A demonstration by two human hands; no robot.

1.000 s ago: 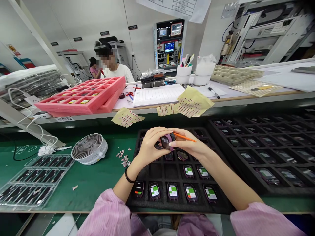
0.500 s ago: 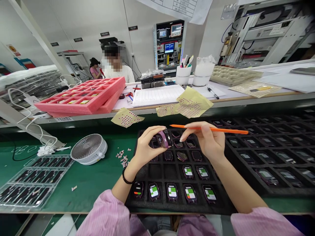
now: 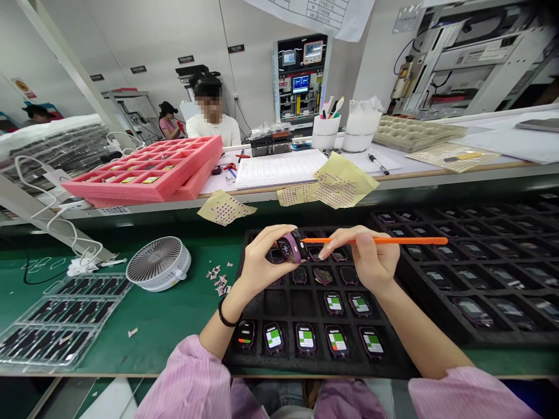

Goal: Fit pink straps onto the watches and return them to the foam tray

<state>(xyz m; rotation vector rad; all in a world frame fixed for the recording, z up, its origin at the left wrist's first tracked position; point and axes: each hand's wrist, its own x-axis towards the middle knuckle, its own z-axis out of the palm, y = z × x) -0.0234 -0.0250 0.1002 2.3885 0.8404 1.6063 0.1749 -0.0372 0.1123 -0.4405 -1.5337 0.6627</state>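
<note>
My left hand (image 3: pixel 266 259) grips a small purple-cased smartwatch (image 3: pixel 290 247) between thumb and fingertips, over the black foam tray (image 3: pixel 279 364). My right hand (image 3: pixel 364 256) pinches a long, thin orange stick (image 3: pixel 419 240), held level. The stick's tip reaches toward the watch's right side, touching it or very close. The tray's slots hold several similar watches, and the front rows show green-and-white screens. A dark band circles my left wrist.
A second black foam tray (image 3: pixel 489 291) lies to the right. To the left stand a white desk fan (image 3: pixel 158 263), scraps of paper and clear plastic trays (image 3: pixel 56 326). Beyond the green bench are a pink foam tray (image 3: pixel 144 177), yellow sticker sheets (image 3: pixel 345 181) and a seated co-worker (image 3: pixel 212 125).
My right hand has moved away from the watch to the right, and the orange stick now shows at full length, lying level. My left hand still holds the watch, now turned and a little higher.
</note>
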